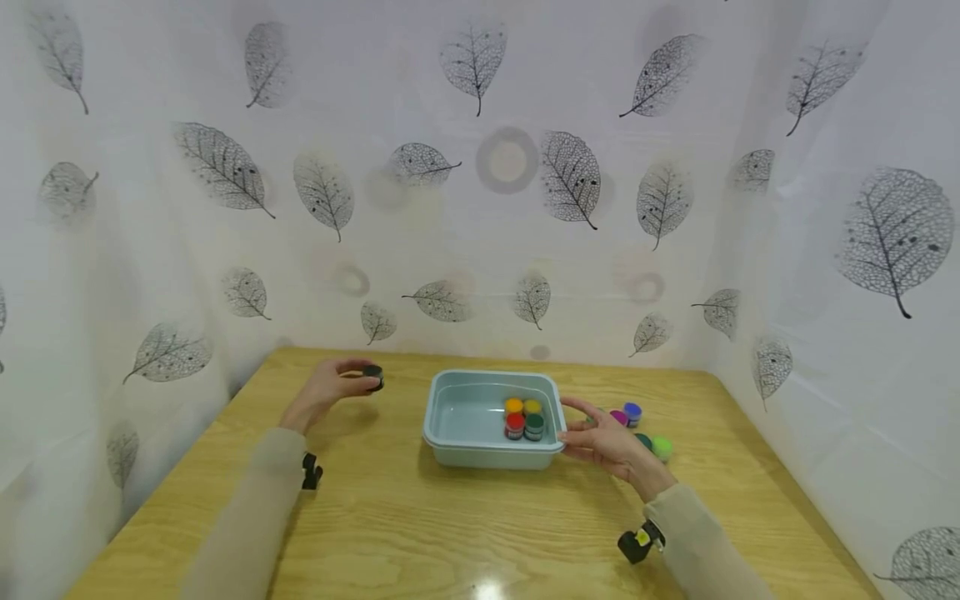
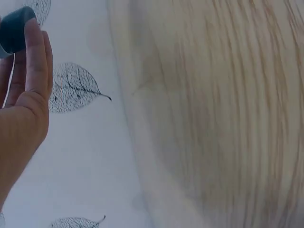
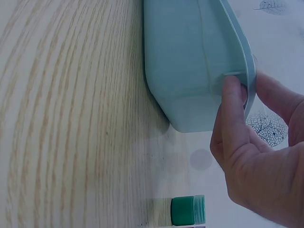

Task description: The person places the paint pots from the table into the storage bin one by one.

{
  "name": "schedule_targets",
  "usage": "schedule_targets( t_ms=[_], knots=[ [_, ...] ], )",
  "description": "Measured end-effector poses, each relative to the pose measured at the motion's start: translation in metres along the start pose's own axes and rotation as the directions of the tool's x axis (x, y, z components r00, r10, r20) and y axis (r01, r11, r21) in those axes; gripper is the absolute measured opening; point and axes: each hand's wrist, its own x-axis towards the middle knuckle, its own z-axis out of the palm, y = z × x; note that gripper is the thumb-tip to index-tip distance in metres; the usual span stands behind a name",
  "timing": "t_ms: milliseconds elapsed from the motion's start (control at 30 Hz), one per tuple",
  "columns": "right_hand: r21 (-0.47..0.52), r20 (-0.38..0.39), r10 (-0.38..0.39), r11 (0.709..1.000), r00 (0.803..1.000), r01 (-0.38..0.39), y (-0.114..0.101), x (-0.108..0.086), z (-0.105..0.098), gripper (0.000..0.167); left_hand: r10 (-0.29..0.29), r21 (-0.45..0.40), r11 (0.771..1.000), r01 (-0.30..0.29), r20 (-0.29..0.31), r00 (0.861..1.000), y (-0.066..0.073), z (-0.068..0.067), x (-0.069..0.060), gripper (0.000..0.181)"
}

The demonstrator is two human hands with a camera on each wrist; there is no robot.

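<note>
Left of the bin (image 1: 487,457), the left hand (image 1: 326,393) pinches a dark jar (image 1: 373,378); the right hand (image 1: 609,442) grips the bin. Four jars (image 1: 514,427) already sit inside; other jars (image 1: 632,414) are outside, right of it.

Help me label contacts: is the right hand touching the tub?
Touching: the right wrist view shows the right hand pinching the tub by its rim, thumb and fingers on opposite sides.

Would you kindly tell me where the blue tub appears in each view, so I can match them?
Head: the tub is below centre, its right end held by the right hand.
Left wrist: not in it.
Right wrist: at the top, just right of centre.
Shared landmark: the wood-grain table, in all three.
</note>
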Motion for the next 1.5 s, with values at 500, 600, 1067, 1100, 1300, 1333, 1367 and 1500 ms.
schedule_targets(
  t_ms=[500,600,1067,1100,1300,1333,1367,1500],
  knots=[
    [-0.002,0.006,-0.007,1.0,1.0,0.007,0.001,-0.001,-0.001,0.077,-0.012,0.017,1.0,0.012,-0.006,1.0,0.015,0.032,0.013,0.055],
    [-0.006,0.016,-0.008,1.0,1.0,0.008,0.0,-0.001,-0.001,0.077,-0.029,0.029,0.999,0.03,-0.021,0.999,0.017,0.038,0.013,0.054],
    [0.002,0.004,-0.003,1.0,1.0,0.003,0.0,0.0,0.0,0.078,-0.027,0.089,0.995,0.034,-0.084,0.996,0.033,0.08,0.022,0.051],
    [0.002,0.006,-0.004,1.0,1.0,0.004,0.0,0.0,0.001,0.078,-0.028,0.094,0.995,0.037,-0.096,0.995,0.033,0.083,0.022,0.051],
    [0.003,0.005,-0.007,1.0,1.0,0.007,0.0,-0.001,0.001,0.078,-0.022,0.107,0.994,0.038,-0.15,0.988,0.035,0.101,0.022,0.049],
    [0.003,0.004,-0.007,1.0,1.0,0.007,0.0,-0.001,0.002,0.078,-0.02,0.101,0.994,0.036,-0.154,0.988,0.036,0.103,0.021,0.049],
    [0.003,0.002,-0.007,1.0,1.0,0.007,0.0,-0.002,0.002,0.078,-0.023,0.102,0.994,0.039,-0.16,0.987,0.038,0.104,0.021,0.05],
    [0.002,-0.004,-0.005,1.0,1.0,0.005,-0.001,-0.002,0.001,0.079,-0.029,0.116,0.992,0.049,-0.168,0.985,0.04,0.109,0.022,0.052]
  ],
)
